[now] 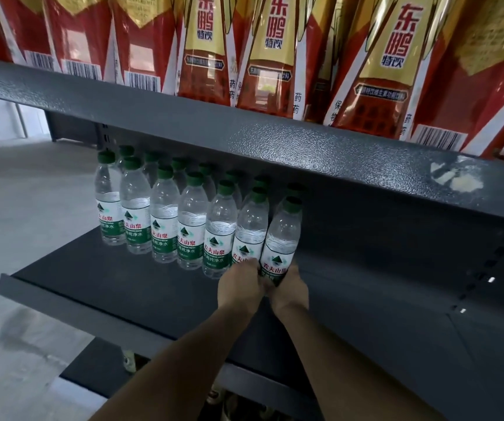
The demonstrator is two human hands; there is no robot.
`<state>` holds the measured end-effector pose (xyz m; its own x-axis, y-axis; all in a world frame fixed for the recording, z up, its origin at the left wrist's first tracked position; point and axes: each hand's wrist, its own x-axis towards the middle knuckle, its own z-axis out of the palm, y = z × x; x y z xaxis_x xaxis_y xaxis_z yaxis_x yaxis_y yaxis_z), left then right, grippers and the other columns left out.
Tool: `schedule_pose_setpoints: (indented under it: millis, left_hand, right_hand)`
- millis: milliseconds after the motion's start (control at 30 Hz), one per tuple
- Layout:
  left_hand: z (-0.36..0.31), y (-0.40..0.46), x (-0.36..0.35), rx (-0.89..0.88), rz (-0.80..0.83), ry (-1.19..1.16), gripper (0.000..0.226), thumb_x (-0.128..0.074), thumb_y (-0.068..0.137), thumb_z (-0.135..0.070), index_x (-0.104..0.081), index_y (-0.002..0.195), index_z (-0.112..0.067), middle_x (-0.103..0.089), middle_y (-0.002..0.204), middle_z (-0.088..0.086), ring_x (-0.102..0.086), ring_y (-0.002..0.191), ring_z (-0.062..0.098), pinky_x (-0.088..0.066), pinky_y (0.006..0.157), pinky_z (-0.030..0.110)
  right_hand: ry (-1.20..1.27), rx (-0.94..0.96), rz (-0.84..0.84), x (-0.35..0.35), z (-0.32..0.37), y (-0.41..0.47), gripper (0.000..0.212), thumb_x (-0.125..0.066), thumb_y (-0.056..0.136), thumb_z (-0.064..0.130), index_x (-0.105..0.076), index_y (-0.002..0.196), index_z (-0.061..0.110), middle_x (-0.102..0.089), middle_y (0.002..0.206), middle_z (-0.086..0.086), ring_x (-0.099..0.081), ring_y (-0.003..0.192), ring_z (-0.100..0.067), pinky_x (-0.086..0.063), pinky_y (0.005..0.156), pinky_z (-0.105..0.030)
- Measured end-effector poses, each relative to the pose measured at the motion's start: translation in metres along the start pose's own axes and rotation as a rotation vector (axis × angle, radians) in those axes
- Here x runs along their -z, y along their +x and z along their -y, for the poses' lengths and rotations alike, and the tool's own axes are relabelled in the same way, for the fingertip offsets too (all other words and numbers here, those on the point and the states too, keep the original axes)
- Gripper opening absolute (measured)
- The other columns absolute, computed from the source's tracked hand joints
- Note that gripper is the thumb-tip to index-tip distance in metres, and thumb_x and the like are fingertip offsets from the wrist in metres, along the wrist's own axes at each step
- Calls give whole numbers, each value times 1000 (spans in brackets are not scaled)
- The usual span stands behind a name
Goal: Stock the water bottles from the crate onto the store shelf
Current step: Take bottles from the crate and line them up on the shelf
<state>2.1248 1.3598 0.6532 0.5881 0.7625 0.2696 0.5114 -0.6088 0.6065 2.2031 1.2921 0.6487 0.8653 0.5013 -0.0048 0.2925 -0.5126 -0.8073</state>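
Several clear water bottles with green caps and green-white labels stand in two rows on the dark grey shelf [99,287]. My left hand [240,284] grips the base of the second bottle from the right [252,226]. My right hand [291,288] grips the base of the rightmost bottle [284,235]. Both bottles are upright at the right end of the front row, side by side. Whether their bases touch the shelf is hidden by my hands. No crate is in view.
The shelf above [244,132] overhangs closely and carries tall red-and-gold drink bottles [275,50]. Bare shelf lies right of the rightmost bottle [381,284]. A lower shelf [99,363] and grey floor [17,208] are to the left.
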Motion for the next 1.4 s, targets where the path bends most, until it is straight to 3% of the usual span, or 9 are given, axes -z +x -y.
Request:
schedule_pose_setpoints:
  millis: [233,400,467,633,700,833,967,1300,1400]
  left_hand:
    - [1,-13,1,5,2,45,16,-53,92,-28,-63,88,-15,-69,88,5,-65,85,27,-44,64,31]
    - [22,-33,20,2,61,141,22,-49,91,-24,-68,103,-20,-70,104,4,-65,100,29,-50,80,34]
    - [30,-39,33,13,65,178,25,-49,90,-23,-69,106,-21,-70,106,4,-65,101,29,-51,82,35]
    - [42,-63,62,-24,34,168,21,-49,89,-22,-69,98,-21,-69,99,4,-66,94,29,-51,74,35]
    - [46,-81,69,-50,23,147,17,-51,90,-23,-67,95,-20,-69,96,3,-66,93,29,-50,73,34]
    - [53,-116,91,-134,121,128,7,-54,88,-21,-57,82,-23,-67,93,2,-64,91,27,-48,74,32]
    - [52,-145,122,-167,157,149,9,-54,90,-20,-63,92,-19,-67,98,2,-64,95,27,-51,79,34]
    - [30,-231,173,-148,278,286,16,-52,92,-20,-66,100,-18,-66,107,5,-62,103,27,-52,88,37]
    - [19,-262,173,-121,326,314,17,-54,91,-20,-67,102,-18,-65,109,4,-61,106,27,-52,91,38]
  right_hand:
    - [-18,-6,51,2,1,0,81,-65,87,22,-15,150,24,-62,124,-14,-60,110,-31,-46,88,-33]
    - [24,-37,41,3,7,-16,107,-70,87,29,12,154,10,-39,150,-15,-46,132,-33,-40,108,-43]
    - [77,-30,-24,0,10,-30,99,-72,85,29,-4,153,8,-43,147,-15,-50,129,-34,-43,105,-45]
    - [47,51,-100,0,15,-81,47,-65,89,36,-47,128,15,-56,129,-9,-58,115,-30,-50,93,-41]
    - [-2,45,-108,4,10,-106,44,-62,93,37,-47,129,15,-57,130,-9,-57,117,-29,-48,95,-37]
    - [-71,-54,-133,14,6,-158,63,-56,96,39,-31,148,13,-46,146,-10,-48,131,-29,-42,103,-36]
    - [-73,-53,-103,15,22,-204,64,-54,97,41,-29,149,14,-43,148,-8,-46,132,-28,-42,105,-37]
    - [-118,12,48,29,22,-295,51,-49,98,44,-38,139,16,-60,126,-10,-59,103,-26,-46,81,-31]
    - [-99,5,100,42,-1,-322,48,-50,97,46,-42,135,17,-58,127,-8,-58,107,-26,-49,91,-36]
